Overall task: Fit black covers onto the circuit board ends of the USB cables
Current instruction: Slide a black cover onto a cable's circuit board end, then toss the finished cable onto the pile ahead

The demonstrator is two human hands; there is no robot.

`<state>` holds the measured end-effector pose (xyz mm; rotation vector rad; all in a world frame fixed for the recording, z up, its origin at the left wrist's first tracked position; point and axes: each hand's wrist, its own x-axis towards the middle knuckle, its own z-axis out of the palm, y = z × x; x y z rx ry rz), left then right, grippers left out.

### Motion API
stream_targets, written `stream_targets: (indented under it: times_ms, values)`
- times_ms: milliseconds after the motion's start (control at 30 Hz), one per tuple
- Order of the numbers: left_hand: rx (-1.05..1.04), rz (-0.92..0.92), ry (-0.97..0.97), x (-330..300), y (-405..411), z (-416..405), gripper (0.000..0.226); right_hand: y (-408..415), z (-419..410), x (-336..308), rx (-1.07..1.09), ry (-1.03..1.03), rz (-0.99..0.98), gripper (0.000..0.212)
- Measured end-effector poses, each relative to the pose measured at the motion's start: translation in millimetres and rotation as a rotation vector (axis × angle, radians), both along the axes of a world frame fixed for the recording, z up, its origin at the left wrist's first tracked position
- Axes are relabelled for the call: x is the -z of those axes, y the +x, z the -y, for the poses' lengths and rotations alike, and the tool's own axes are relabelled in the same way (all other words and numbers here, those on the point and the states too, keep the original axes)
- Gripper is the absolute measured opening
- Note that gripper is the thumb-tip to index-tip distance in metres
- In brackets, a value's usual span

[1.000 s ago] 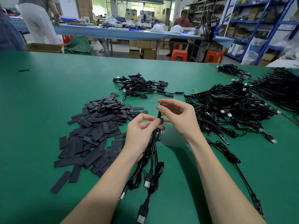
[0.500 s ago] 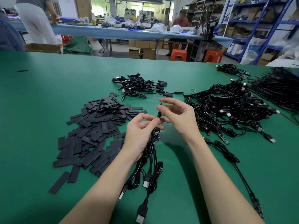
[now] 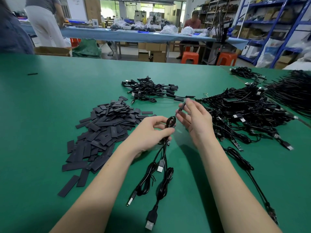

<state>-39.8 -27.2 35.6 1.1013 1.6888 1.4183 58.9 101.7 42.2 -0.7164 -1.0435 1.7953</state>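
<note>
My left hand (image 3: 151, 132) grips a bundle of black USB cables (image 3: 161, 172) above the green table (image 3: 42, 115); their coiled lengths and USB plugs hang down toward me. My right hand (image 3: 196, 121) pinches the upper end of one cable (image 3: 180, 109), a thin black end that points up and away, while its other fingers spread loosely. A heap of flat black covers (image 3: 104, 132) lies left of my hands. Whether a cover sits on the held end is too small to tell.
A small pile of cables with covered ends (image 3: 149, 90) lies beyond my hands. A large tangle of black cables (image 3: 244, 115) fills the right side, with more bundles (image 3: 291, 91) at the far right. One loose cable (image 3: 249, 175) runs beside my right forearm. People work at a far blue table (image 3: 134, 35).
My right hand has lifted and drawn the cable end up and away from my left hand. My left hand still grips the bundle, a little higher than before.
</note>
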Motion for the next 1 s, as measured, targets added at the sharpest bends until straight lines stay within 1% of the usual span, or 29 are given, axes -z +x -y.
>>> stream_targets:
  times_ms: [100, 167, 233, 333, 367, 400, 467, 667, 767, 833, 900, 1000]
  values:
    - [-0.133, -0.017, 0.026, -3, -4, -2, 0.025, 1, 1, 8, -0.11, -0.037, 0.093, 0.033]
    - [-0.224, -0.12, 0.021, -5, -10, -5, 0.027, -2, 5, 16, -0.152, 0.031, 0.198, 0.036]
    - [-0.26, -0.217, 0.025, -7, -14, -9, 0.025, -6, 11, 25, -0.148, 0.168, 0.309, 0.036]
    - [-0.283, -0.269, 0.072, -14, -19, -17, 0.017, -12, 18, 37, -0.096, 0.477, 0.511, 0.038]
    - [-0.311, -0.305, 0.079, -16, -22, -22, 0.016, -13, 19, 39, -0.081, 0.541, 0.552, 0.038]
    - [-0.343, -0.357, 0.073, -19, -26, -27, 0.015, -13, 19, 40, -0.073, 0.563, 0.564, 0.039]
    - [-0.382, -0.46, 0.046, -26, -36, -42, 0.018, -13, 19, 41, -0.073, 0.534, 0.542, 0.038]
    - [-0.383, -0.839, -0.066, -54, -80, -111, 0.026, -15, 19, 43, -0.106, 0.498, 0.551, 0.037]
    - [-0.369, -0.985, -0.144, -58, -96, -135, 0.038, -15, 18, 43, -0.111, 0.498, 0.559, 0.038]
    - [-0.35, -1.024, -0.183, -52, -100, -142, 0.043, -14, 18, 43, -0.107, 0.496, 0.557, 0.037]
    - [-0.311, -1.019, -0.202, -40, -97, -142, 0.04, -14, 17, 44, -0.109, 0.498, 0.56, 0.037]
    - [-0.253, -0.948, -0.178, -21, -82, -130, 0.033, -13, 18, 43, -0.108, 0.51, 0.573, 0.036]
